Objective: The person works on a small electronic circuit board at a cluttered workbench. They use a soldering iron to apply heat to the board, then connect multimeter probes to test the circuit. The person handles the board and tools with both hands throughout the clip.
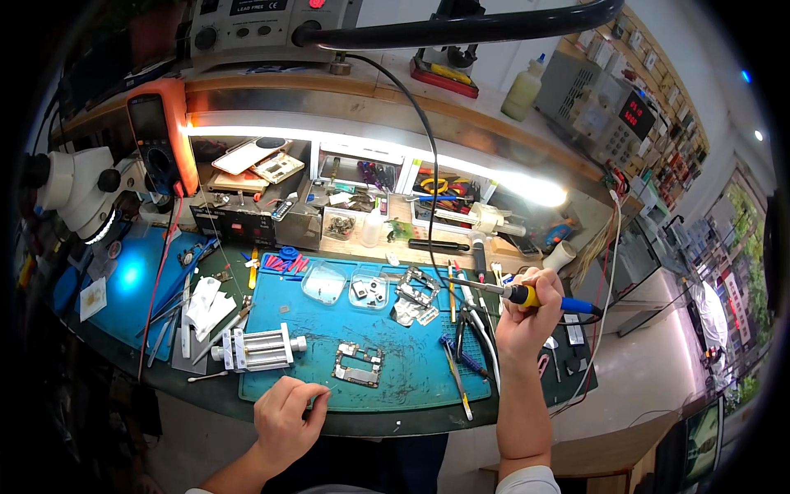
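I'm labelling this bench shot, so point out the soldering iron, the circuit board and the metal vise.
soldering iron [527, 294], head view, on its yellow grip in the right hand
circuit board [359, 365], head view, on the board's middle
metal vise [257, 348], head view, on its rails

blue mat [411, 362], yellow-blue soldering iron [527, 295], orange multimeter [160, 136].

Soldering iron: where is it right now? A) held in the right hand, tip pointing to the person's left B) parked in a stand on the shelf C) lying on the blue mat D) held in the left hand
A: the right hand grips the yellow-and-blue handle of the soldering iron above the mat's right edge, its metal tip pointing left; the left hand holds no iron.
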`<state>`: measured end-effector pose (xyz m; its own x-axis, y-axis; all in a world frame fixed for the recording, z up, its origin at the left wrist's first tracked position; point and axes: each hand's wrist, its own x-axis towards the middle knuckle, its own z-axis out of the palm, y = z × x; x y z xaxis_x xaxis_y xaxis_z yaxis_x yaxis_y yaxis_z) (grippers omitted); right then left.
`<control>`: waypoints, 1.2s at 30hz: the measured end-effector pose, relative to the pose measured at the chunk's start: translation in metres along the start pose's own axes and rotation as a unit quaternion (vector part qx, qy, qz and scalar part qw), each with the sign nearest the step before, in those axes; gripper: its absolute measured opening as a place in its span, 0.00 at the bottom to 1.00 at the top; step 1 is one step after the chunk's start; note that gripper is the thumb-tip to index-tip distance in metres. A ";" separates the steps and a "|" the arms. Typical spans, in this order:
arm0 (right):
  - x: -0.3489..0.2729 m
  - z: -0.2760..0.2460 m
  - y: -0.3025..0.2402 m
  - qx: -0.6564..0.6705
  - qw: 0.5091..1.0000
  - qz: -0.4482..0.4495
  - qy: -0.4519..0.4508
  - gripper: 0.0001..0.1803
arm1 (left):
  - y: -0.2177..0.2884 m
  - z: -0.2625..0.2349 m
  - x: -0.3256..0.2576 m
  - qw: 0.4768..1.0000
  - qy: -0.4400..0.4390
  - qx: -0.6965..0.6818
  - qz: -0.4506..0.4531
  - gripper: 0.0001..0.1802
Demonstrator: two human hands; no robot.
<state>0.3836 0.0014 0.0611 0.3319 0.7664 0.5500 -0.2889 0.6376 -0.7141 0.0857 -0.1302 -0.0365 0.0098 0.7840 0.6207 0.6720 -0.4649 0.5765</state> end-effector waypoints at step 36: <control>-0.132 -0.039 -0.016 -0.206 0.952 0.147 -0.170 0.12 | 0.015 0.010 0.011 0.999 -0.030 -0.006 0.033 0.13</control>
<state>0.3796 -0.1128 -0.0166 -0.0395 0.9328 0.3581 0.0751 0.3602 -0.9299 0.1039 -0.1244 -0.0263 0.0993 0.7747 0.6245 0.6592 -0.5213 0.5419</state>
